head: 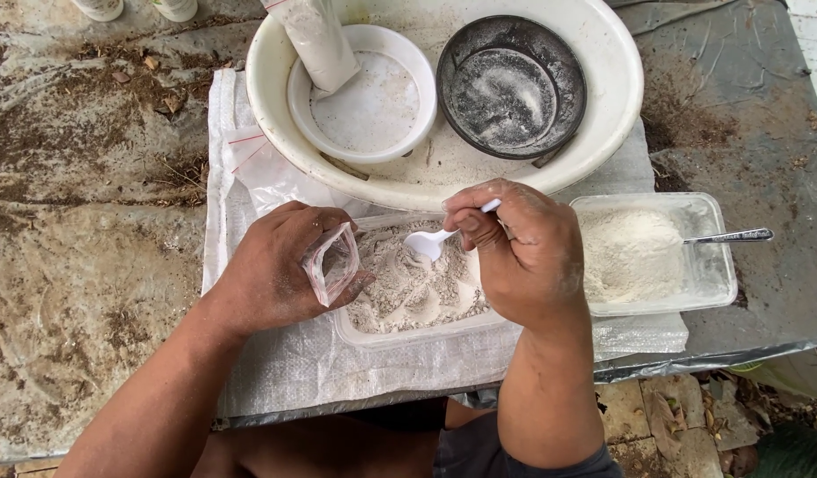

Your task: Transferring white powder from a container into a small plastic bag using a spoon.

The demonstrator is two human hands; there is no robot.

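The left hand (276,270) pinches open a small clear bag (333,263) over a tray of grey powder (408,288); the right hand (514,252) holds a white plastic spoon (435,239), seemingly empty.

A dirty tarp (90,265) carries a white woven sack (293,372).

A clear rectangular plastic tub of grey powder (417,292) sits on a white woven sack (284,372), between the left hand (280,265), holding a small clear plastic bag (331,264), and the right hand (523,252), holding a white plastic spoon (430,241) over it. To its right lies a second clear tub of pale powder (652,252); behind both, a large white round basin (444,97) contains a small white bowl (362,93) left of a dark metal bowl (512,86).
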